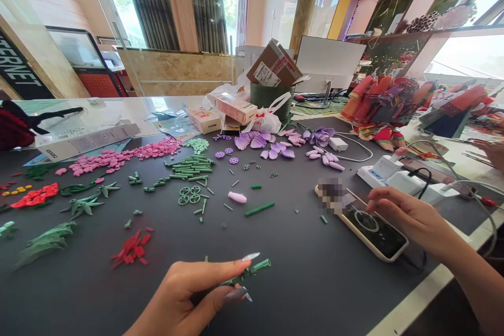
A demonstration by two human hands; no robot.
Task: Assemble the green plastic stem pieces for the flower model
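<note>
My left hand [205,294], low in the middle of the head view, pinches a green toy-brick stem piece [260,266] between long-nailed fingertips; part of the piece is hidden by the fingers. To the right, my right hand [413,215] has loosely bent fingers apart over a smartphone [380,231] lying flat; whether a fingertip touches its screen I cannot tell. Ahead of the left hand lie a long green rod [260,209] and a pink bud-shaped piece [237,197]. A heap of small red pieces [132,248] sits to its left.
Green rods [191,167], pink pieces [114,158] and purple petals [258,140] cover the table's middle and left. A power strip [372,177] with chargers and cables stands at right. Small boxes [232,107] are behind. Another person's hand [490,152] shows at the right edge.
</note>
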